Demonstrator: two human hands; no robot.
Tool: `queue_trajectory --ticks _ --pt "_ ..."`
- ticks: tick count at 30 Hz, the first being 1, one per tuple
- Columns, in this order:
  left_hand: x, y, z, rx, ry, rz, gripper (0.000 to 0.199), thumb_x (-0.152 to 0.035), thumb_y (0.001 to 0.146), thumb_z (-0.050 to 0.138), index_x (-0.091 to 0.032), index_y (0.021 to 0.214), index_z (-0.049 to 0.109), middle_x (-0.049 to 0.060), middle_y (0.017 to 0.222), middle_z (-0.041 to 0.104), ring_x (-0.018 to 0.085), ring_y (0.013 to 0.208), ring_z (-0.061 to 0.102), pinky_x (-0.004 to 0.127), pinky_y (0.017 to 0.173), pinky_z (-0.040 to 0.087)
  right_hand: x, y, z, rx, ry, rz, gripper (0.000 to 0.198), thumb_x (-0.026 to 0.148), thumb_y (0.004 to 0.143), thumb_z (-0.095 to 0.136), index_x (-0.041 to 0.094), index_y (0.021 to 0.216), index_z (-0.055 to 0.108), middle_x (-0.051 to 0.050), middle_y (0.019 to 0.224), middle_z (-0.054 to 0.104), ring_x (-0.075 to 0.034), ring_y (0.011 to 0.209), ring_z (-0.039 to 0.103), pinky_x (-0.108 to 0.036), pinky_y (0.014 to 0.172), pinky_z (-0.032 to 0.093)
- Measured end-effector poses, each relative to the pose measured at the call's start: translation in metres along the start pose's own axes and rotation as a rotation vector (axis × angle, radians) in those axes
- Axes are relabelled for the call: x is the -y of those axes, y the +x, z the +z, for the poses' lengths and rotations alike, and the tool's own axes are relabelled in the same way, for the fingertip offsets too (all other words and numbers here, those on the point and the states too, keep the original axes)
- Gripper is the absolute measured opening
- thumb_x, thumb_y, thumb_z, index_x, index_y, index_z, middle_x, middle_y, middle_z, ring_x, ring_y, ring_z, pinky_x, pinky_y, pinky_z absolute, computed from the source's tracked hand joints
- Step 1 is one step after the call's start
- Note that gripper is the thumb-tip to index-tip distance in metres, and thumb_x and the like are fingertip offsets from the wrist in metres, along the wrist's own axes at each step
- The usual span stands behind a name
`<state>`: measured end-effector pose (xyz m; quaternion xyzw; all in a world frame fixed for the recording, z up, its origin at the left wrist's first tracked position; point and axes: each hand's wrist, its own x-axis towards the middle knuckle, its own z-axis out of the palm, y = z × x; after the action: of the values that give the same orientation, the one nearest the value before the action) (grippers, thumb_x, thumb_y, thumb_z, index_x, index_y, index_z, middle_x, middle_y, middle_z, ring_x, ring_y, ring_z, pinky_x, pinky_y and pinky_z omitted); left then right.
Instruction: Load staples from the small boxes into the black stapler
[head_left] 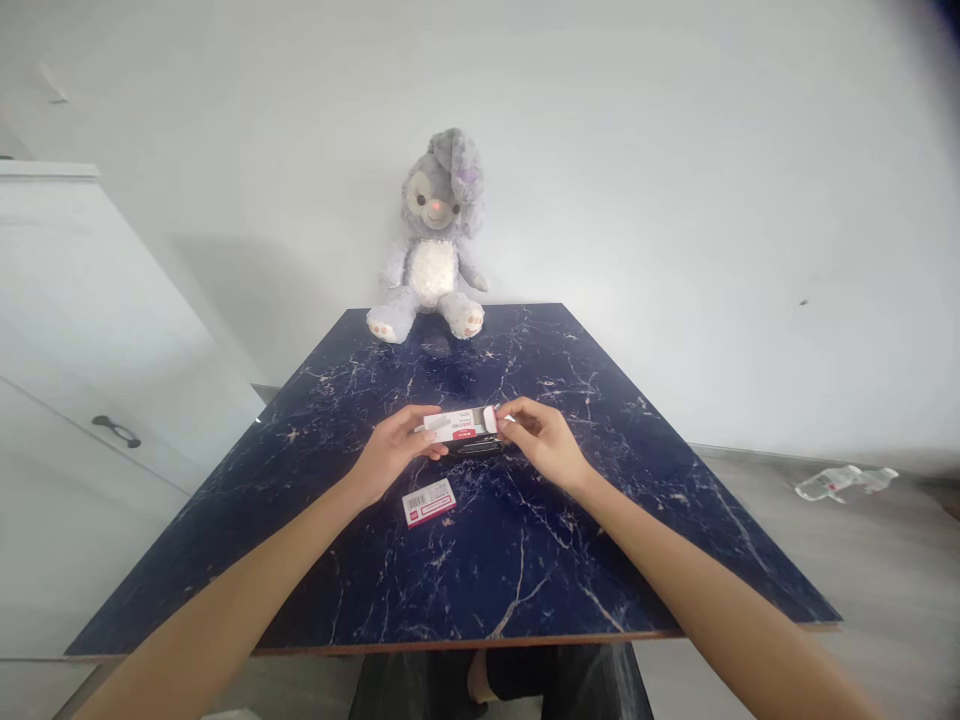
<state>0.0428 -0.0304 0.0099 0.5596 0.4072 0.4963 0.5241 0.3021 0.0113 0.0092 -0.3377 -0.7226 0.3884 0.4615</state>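
Observation:
A small white and red cardboard box is held above the middle of the table. My left hand is closed around its left end, thumb in front. My right hand pinches at the box's right end, where an end flap seems to stand out. Just below the box, a black object shows in part; its kind is hidden. Nearer to me, a second small white and pink-red box with a barcode lies flat on the table, apart from both hands.
The dark blue marble-patterned table has its near edge by my legs. A grey plush rabbit sits at its far end against the wall. A white cabinet stands at left. Clear plastic bottles lie on the floor at right.

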Motion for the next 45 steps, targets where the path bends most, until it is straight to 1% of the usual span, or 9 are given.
queue_trajectory --ticks 10,16,19,25,31,34,37,40,45 --pt "0.002 -0.009 0.013 0.154 0.262 0.007 0.043 -0.040 0.083 0.071 -0.020 0.119 0.059 0.010 0.102 0.072 0.018 0.069 0.070 0.033 0.065 0.058 0.010 -0.002 -0.003 0.131 -0.062 -0.086 0.018 0.035 0.090 0.060 0.020 0.093 0.069 -0.003 0.089 0.071 -0.017 0.074 0.063 -0.030 0.069 0.052" --pt "-0.001 -0.012 0.021 0.196 0.877 0.177 0.048 -0.044 0.083 0.070 -0.028 0.127 0.061 -0.001 0.077 0.069 0.013 0.058 0.059 0.025 0.057 0.044 -0.008 0.009 -0.013 -0.096 0.038 0.057 0.024 0.045 0.088 0.061 0.021 0.095 0.061 -0.002 0.084 0.070 -0.015 0.063 0.063 -0.029 0.061 0.051" --pt "-0.002 -0.011 0.020 0.102 1.011 0.241 0.043 -0.044 0.087 0.065 -0.026 0.126 0.062 -0.004 0.065 0.062 0.013 0.057 0.057 0.024 0.057 0.041 -0.022 0.016 -0.018 -0.190 0.132 0.162 0.031 0.047 0.084 0.064 0.023 0.098 0.051 -0.001 0.082 0.070 -0.015 0.060 0.063 -0.028 0.058 0.049" --pt "-0.012 -0.007 0.004 -0.144 1.074 0.311 0.028 -0.043 0.093 0.054 -0.021 0.102 0.068 0.000 0.070 0.067 0.014 0.060 0.060 0.024 0.055 0.042 -0.034 0.023 -0.030 -0.334 0.318 0.429 0.035 0.043 0.073 0.070 0.023 0.086 0.044 0.002 0.073 0.067 -0.011 0.056 0.057 -0.022 0.053 0.042" --pt "-0.007 -0.006 0.002 0.228 1.221 0.425 0.039 -0.044 0.089 0.062 -0.025 0.123 0.063 0.000 0.089 0.076 0.018 0.079 0.069 0.030 0.075 0.052 -0.036 0.022 -0.034 -0.152 0.261 0.451 0.037 0.049 0.076 0.070 0.022 0.081 0.046 0.001 0.074 0.066 -0.011 0.059 0.056 -0.023 0.057 0.043" --pt "-0.003 -0.006 0.005 0.311 1.250 0.515 0.031 -0.038 0.096 0.055 -0.026 0.123 0.066 0.002 0.104 0.077 0.019 0.089 0.071 0.033 0.083 0.053 -0.037 0.021 -0.030 -0.069 0.194 0.414 0.036 0.050 0.078 0.068 0.022 0.079 0.045 0.003 0.072 0.064 -0.011 0.058 0.053 -0.023 0.056 0.041" --pt "0.000 -0.007 0.009 0.388 1.226 0.551 0.030 -0.035 0.099 0.050 -0.026 0.122 0.068 0.003 0.110 0.076 0.018 0.092 0.072 0.032 0.085 0.054 -0.038 0.020 -0.027 -0.121 0.193 0.385 0.033 0.045 0.081 0.065 0.022 0.073 0.042 0.006 0.060 0.053 -0.009 0.053 0.046 -0.023 0.054 0.037" --pt "0.005 -0.008 0.013 0.402 1.216 0.561 0.029 -0.034 0.099 0.050 -0.026 0.119 0.070 0.002 0.109 0.076 0.018 0.095 0.071 0.032 0.086 0.055 -0.040 0.021 -0.028 -0.182 0.202 0.392 0.032 0.043 0.081 0.064 0.022 0.072 0.041 0.008 0.056 0.046 -0.009 0.051 0.043 -0.023 0.053 0.035" --pt "0.004 -0.009 0.010 0.228 1.213 0.546 0.024 -0.033 0.097 0.053 -0.025 0.104 0.074 0.001 0.098 0.076 0.016 0.086 0.069 0.029 0.081 0.053 -0.036 0.023 -0.037 -0.159 0.054 0.363 0.028 0.047 0.083 0.064 0.021 0.090 0.054 0.001 0.078 0.067 -0.013 0.066 0.058 -0.026 0.065 0.045"
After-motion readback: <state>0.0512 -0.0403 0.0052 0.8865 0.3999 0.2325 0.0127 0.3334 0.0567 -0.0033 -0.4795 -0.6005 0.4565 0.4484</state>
